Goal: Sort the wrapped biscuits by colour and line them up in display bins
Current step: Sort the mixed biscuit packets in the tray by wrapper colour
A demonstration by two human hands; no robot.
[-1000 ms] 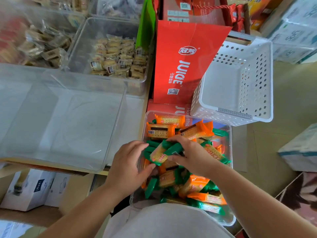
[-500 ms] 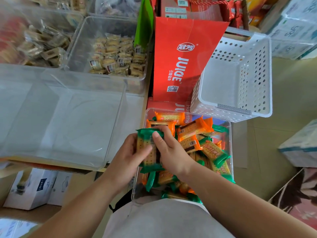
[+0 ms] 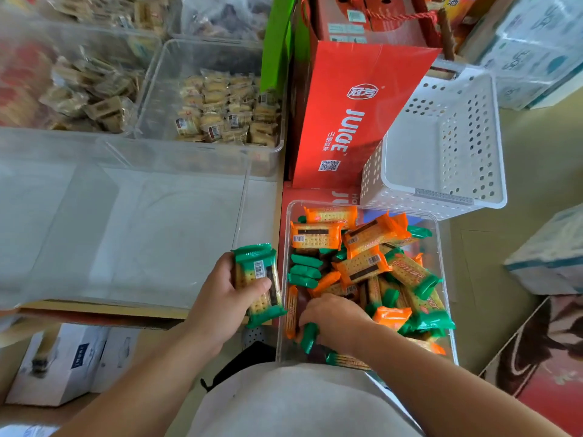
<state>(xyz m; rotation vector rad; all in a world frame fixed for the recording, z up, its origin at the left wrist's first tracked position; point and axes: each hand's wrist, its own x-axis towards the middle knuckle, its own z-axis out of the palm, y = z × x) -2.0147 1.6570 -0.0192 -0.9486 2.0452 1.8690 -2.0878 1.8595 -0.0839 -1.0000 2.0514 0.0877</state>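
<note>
A large clear display bin (image 3: pixel 126 231), cut off at the left, sat on the tabletop (image 3: pixel 260 212). Beside it a clear tub (image 3: pixel 444 266) held mixed orange and green biscuits (image 3: pixel 362 266). The left hand (image 3: pixel 220 304) curled its fingers (image 3: pixel 250 288) round a green-wrapped stack (image 3: pixel 255 260) just left of the tub. The right hand (image 3: pixel 334 320) dug among the packets, its fingers buried and its grasp impossible to tell.

Held green stack (image 3: pixel 257 283): a few packs with green ends and clear middles showing the biscuit, barcode up, long axis pointing away. The left hand (image 3: pixel 220 307) grips it, thumb across the top, between the bin (image 3: pixel 142 231) and the tub (image 3: pixel 445 272). The bin is large, clear, open-topped, just left of the tub. The tub is clear, rectangular and holds a jumbled mix. The orange packs (image 3: pixel 315 236) sit mostly at the far end, flat or tilted, some barcode up. The loose green packs (image 3: pixel 419 280) lie right and near side, with several on edge along the left wall. The right hand (image 3: pixel 334 320) is dug into the pile's near-left part, fingers hidden, grip unclear.
</note>
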